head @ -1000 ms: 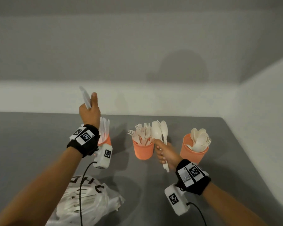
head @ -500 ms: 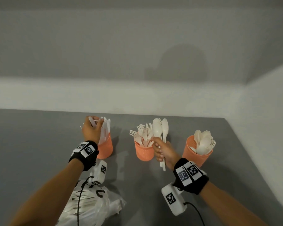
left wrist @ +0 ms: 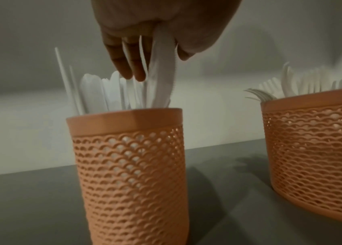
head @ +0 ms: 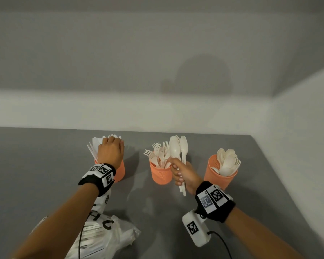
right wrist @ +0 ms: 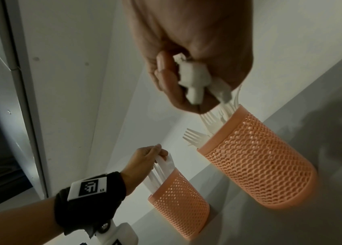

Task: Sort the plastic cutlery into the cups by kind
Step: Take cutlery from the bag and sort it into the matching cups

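While bag lettering (head: 103, 220) reads "HC": left hand (head: 110, 152) pinching a knife (left wrist: 161, 74), right hand (head: 183, 173) clasping spoons (head: 178, 148).

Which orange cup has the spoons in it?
The right cup, nearest the side wall, beside the right hand. The middle one holds forks, the left one knives.

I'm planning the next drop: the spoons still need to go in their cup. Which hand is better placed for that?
The right hand. It already grips the spoons and is beside the spoon cup at the right. The left hand is busy at the knife cup, pinching a knife.
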Tool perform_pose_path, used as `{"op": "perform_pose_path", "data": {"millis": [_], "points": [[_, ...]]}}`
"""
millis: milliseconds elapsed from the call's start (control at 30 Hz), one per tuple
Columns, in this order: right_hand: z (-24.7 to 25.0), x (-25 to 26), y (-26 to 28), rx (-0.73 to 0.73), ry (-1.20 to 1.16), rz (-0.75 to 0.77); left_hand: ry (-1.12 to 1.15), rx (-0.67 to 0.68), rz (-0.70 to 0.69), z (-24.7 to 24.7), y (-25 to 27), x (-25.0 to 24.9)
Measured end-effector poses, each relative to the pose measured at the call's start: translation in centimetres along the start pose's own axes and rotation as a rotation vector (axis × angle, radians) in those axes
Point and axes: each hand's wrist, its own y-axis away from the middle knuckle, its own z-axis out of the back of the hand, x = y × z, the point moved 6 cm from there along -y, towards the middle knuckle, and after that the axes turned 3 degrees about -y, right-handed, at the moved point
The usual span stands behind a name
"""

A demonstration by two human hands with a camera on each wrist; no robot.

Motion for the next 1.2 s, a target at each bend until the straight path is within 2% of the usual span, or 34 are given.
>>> {"op": "perform_pose_path", "data": {"millis": [167, 333, 467, 633, 733, 767, 833, 933, 1000, 1033, 1100, 1200], "points": [[0.2, 0.0, 0.1, 0.005, 0.010, 0.004, -0.165, 0.049, 0.069, 0.5, 0.1, 0.3], [0.2, -0.2, 0.3, 0.014, -0.002, 0.005, -0.204, 0.047, 0.044, 0.7, 0.7, 0.3], [-0.1, -0.3, 0.4, 0.023, -0.008, 0.002, -0.213, 0.061, 0.091, 0.8, 0.9, 0.7], [-0.4, -0.3, 0.5, 0.088, -0.059, -0.016, -0.059, -0.067, 0.122, 2.3, 0.3, 1.1], [-0.8, -0.2, 0.6, 0.155, -0.103, -0.038, 0.112, -0.176, -0.059, 4.5, 0.1, -1.7], [-1.1, -0.2, 0.7, 0.181, -0.113, -0.044, 0.241, -0.165, -0.099, 5.1, 0.2, -3.2], [-1.7, -0.2, 0.9, 0.239, -0.139, -0.060, 0.563, -0.028, -0.109, 5.8, 0.8, -6.3], [-2.6, -0.2, 1.3, 0.335, -0.199, -0.100, 0.954, 0.393, -0.001, 4.5, 3.0, -10.7], [-3.1, -0.2, 1.7, 0.410, -0.247, -0.151, 1.102, 0.647, 0.082, 2.9, 5.1, -12.9], [-3.3, -0.2, 2.0, 0.446, -0.259, -0.182, 1.120, 0.713, 0.083, 2.2, 5.9, -13.6], [-3.4, -0.1, 2.3, 0.460, -0.235, -0.226, 1.151, 0.727, 0.077, 1.6, 7.1, -14.7], [-2.6, -0.1, 2.5, 0.331, -0.097, -0.185, 1.187, 0.575, 0.153, 1.6, 7.4, -15.4]]}}
